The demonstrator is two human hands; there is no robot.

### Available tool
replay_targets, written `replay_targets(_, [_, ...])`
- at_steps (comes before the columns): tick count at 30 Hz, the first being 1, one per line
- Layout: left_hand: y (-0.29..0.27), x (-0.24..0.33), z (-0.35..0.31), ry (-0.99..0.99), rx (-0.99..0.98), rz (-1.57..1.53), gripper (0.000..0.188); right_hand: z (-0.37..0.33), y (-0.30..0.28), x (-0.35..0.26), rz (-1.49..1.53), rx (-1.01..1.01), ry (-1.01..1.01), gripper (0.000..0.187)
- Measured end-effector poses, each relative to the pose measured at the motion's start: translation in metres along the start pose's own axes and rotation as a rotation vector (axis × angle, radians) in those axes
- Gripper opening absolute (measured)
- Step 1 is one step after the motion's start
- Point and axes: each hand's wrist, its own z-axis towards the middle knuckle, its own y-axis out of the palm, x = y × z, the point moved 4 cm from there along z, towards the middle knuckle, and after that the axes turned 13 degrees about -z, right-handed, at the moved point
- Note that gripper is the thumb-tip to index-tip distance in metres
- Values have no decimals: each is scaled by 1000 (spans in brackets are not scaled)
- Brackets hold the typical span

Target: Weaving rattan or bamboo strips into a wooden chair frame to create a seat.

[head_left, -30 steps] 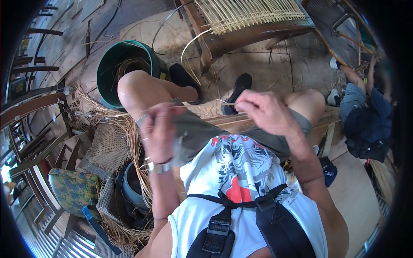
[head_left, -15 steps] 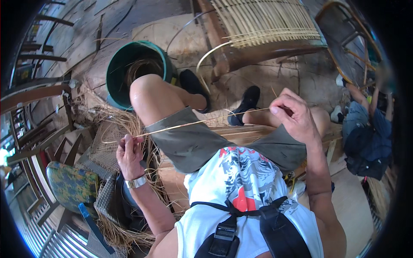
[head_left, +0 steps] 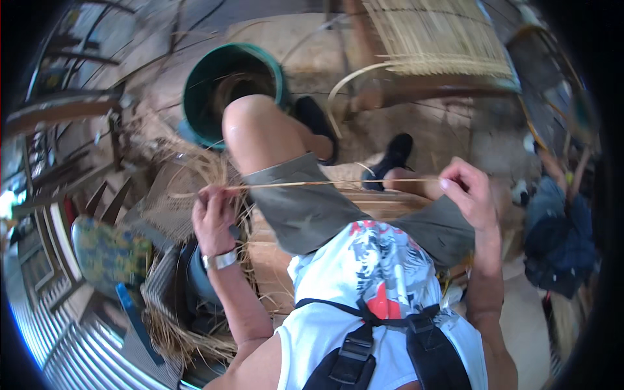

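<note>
A thin, pale rattan strip [head_left: 338,182] is stretched nearly level across my lap, above my shorts. My left hand [head_left: 215,211], with a metal watch on the wrist, pinches it near its left end, where a short tail sticks out past the fingers. At the other end my right hand [head_left: 469,188] grips the strip between thumb and fingers. Between the two hands the strip looks taut and straight. Beneath my left hand lies a tangle of loose rattan strands [head_left: 211,166] beside my thigh.
A green bucket [head_left: 278,78] with coiled strands stands beyond my left knee. Ahead is a wooden frame with a woven slatted panel [head_left: 435,32]. Chair frames [head_left: 65,110] crowd the left, near a camouflage-patterned pad [head_left: 110,250]. Another person [head_left: 559,227] is at the right.
My right hand has come slightly lower and to the right, so the strip has gone from slanted to nearly level. The whole view has shifted, with some motion blur.
</note>
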Motion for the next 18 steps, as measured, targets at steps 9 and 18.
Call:
replay_targets(9, [13, -4, 2, -68, -8, 170, 27, -9, -10, 12, 43, -12, 76, 12])
replay_targets(18, [19, -3, 2, -21, 14, 256, 29, -10, -9, 20, 94, -6, 113, 11])
